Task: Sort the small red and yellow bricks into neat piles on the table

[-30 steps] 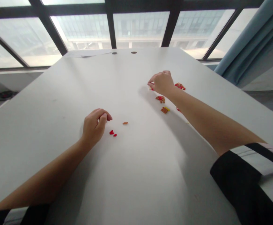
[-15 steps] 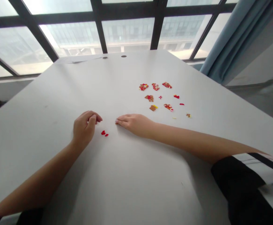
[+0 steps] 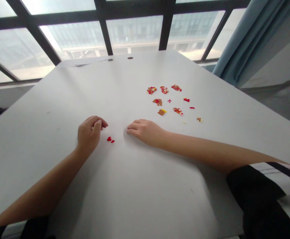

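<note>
My left hand (image 3: pixel 89 132) rests on its side on the white table (image 3: pixel 140 186), fingers loosely curved and a little apart from the thumb; no piece shows in it. Just in front of it, to its lower right, lie small red building-brick pieces (image 3: pixel 109 139) and a smaller red piece (image 3: pixel 112 141), untouched. My right hand (image 3: pixel 146 131) lies palm down to the right of these pieces. Its fingers are bent down and closed together, with the tips against the tabletop. Whatever is under the fingertips is hidden.
Beyond my right hand lie several small piles of brown, red, pink and yellow bricks (image 3: pixel 178 111), a brown-and-yellow group (image 3: pixel 161 112) and a red piece (image 3: pixel 192 107). Windows (image 3: pixel 135 35) stand behind the table's far edge. A blue curtain (image 3: pixel 244 43) hangs at right.
My right hand has drawn slightly to the right, its fingers going from stretched out to bent. The brownish bit at its fingertips no longer shows. My left hand has hardly moved.
</note>
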Action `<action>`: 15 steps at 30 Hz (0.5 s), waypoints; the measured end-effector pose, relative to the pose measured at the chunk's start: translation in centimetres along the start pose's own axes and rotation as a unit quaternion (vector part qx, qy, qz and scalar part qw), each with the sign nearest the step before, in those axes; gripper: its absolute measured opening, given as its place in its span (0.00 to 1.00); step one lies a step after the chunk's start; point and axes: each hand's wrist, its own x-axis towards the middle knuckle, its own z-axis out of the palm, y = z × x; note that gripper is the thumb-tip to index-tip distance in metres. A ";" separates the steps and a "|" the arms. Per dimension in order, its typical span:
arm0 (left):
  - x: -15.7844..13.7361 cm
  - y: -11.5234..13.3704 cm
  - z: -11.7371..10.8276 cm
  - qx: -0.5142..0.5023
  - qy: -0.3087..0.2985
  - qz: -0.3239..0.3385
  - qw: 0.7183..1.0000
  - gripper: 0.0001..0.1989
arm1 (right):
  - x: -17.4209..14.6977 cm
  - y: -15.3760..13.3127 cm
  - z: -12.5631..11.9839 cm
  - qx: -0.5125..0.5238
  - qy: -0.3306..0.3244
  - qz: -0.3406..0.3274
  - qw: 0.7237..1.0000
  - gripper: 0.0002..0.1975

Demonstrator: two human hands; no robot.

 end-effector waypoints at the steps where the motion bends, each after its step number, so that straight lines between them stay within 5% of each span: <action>1: 0.0 -0.1 0.0 0.002 -0.002 0.003 1.000 0.14 | -0.5 0.1 -0.2 -0.002 -0.002 0.006 1.000 0.15; 7: 0.1 0.0 0.0 -0.012 -0.006 0.009 1.000 0.14 | -5.1 1.5 -0.9 -0.048 0.005 0.090 0.995 0.13; 15: 0.1 0.2 0.0 -0.005 -0.002 0.007 1.000 0.14 | -10.0 3.4 -1.3 0.013 0.067 0.178 0.982 0.13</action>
